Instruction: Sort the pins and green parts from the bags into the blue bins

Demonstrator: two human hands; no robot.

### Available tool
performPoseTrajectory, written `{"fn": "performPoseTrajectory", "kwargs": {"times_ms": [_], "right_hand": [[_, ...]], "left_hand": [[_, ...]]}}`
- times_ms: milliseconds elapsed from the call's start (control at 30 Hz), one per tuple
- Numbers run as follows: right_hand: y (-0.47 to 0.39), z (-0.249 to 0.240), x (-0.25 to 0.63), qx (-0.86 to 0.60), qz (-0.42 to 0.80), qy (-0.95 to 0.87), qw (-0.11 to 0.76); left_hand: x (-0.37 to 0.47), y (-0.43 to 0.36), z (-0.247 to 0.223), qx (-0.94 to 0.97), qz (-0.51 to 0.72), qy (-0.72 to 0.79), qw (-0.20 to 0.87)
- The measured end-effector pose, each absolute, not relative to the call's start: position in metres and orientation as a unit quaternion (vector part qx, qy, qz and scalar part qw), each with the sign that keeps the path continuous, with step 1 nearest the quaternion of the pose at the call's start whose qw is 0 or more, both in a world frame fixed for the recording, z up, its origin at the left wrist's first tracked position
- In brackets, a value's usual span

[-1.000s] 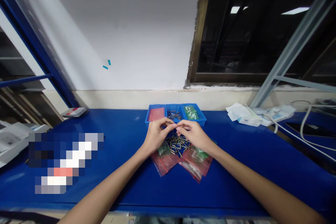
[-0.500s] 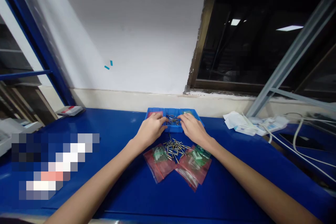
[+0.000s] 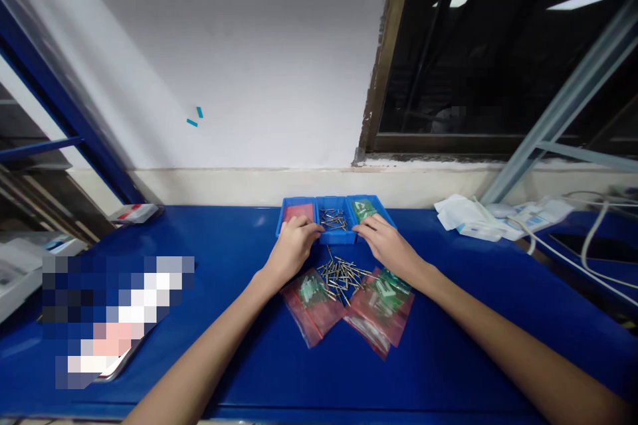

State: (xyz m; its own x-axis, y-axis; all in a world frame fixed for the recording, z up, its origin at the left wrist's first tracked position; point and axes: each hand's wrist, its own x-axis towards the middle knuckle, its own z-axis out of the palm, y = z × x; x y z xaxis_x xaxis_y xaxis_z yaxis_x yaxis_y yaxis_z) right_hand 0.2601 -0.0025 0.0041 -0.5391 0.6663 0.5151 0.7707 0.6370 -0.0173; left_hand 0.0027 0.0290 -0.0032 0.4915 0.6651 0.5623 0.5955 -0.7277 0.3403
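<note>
Three blue bins stand side by side near the wall. Several thin metal pieces, perhaps drill bits or pins, lie in the middle bin (image 3: 337,238). A red bag fills the left bin (image 3: 280,218), and green packets are in the right bin (image 3: 385,207). At the middle bin's front left corner, my left hand (image 3: 298,242) has its fingers closed on the rim. My right hand (image 3: 385,239) pinches the rim near the front right corner. A loose pile of metal pins (image 3: 343,273) lies in front, between a left red zip bag (image 3: 313,319) and right red zip bags (image 3: 381,315) with green packets.
Under both arms spreads the blue tabletop (image 3: 224,259). At left lie a blurred-out flat object (image 3: 124,325) and a small box (image 3: 134,214). White papers (image 3: 471,218) and a white cable (image 3: 578,272) are at right. A metal post (image 3: 558,113) rises there.
My hands have moved from the middle bin's sides to its front corners, uncovering more of the left and right bins. The view has shifted slightly.
</note>
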Motion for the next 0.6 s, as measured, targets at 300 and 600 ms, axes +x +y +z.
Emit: {"fn": "performPoseTrajectory", "kwargs": {"times_ms": [300, 600], "right_hand": [[-0.0003, -0.0033, 0.2606, -0.409, -0.053, -0.853, 0.320], [0.0065, -0.0064, 0.2614, -0.402, -0.013, -0.841, 0.362]], "left_hand": [[0.0065, 0.0262, -0.0029, 0.832, 0.377, 0.393, 0.108], [0.0063, 0.0272, -0.0008, 0.849, 0.370, 0.367, 0.090]]}}
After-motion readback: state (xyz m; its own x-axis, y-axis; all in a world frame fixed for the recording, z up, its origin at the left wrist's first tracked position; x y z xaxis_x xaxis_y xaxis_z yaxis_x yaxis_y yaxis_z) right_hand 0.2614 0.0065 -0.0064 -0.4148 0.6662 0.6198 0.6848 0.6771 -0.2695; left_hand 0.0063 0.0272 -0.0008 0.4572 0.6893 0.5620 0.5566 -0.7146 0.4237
